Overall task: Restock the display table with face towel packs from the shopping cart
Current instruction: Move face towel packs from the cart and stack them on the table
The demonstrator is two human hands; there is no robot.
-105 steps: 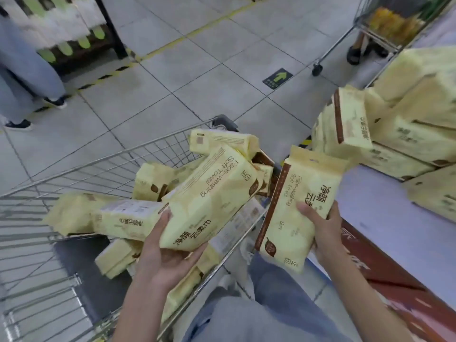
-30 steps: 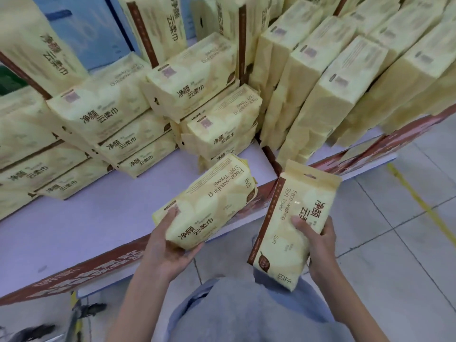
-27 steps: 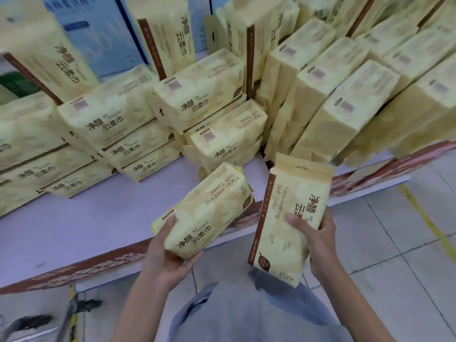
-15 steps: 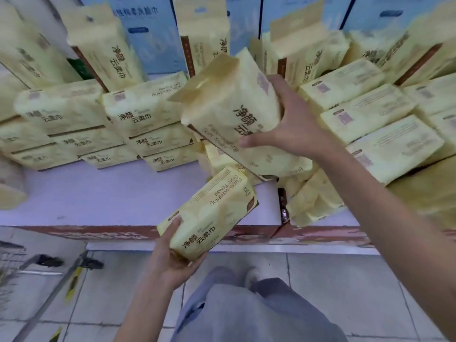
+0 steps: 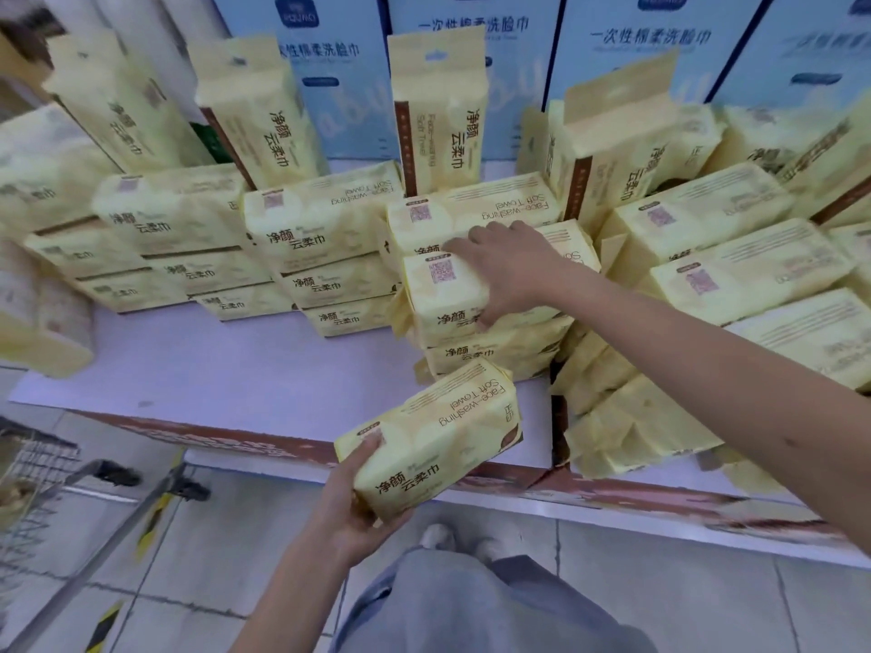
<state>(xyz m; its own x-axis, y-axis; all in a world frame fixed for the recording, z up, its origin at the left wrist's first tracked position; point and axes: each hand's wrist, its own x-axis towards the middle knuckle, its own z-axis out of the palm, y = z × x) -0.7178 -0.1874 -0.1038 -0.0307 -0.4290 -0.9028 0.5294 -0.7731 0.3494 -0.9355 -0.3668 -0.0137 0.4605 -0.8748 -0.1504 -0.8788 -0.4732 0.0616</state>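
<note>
Our left hand grips one yellow face towel pack by its near end, fingers curled under it and thumb along its side, holding it tilted in the air just above the front edge of the counter. Below it we see our grey trousers and the tiled floor, and at the far left the wire rim of the shopping cart, well apart from both hands. Our right hand reaches further in, palm down, with its fingers wrapped over the front of the top pack of a short stack near the middle of the counter; that pack lies flat on the packs beneath it. To the left of this stack stand lower piles of flat packs, with a bare stretch of pale counter in front of them. To the right, more packs lie leaning across one another, some slumped toward the counter's edge. Behind the flat piles, several packs stand upright, and at the very back we see a row of pale blue boxes with printed lettering.
</note>
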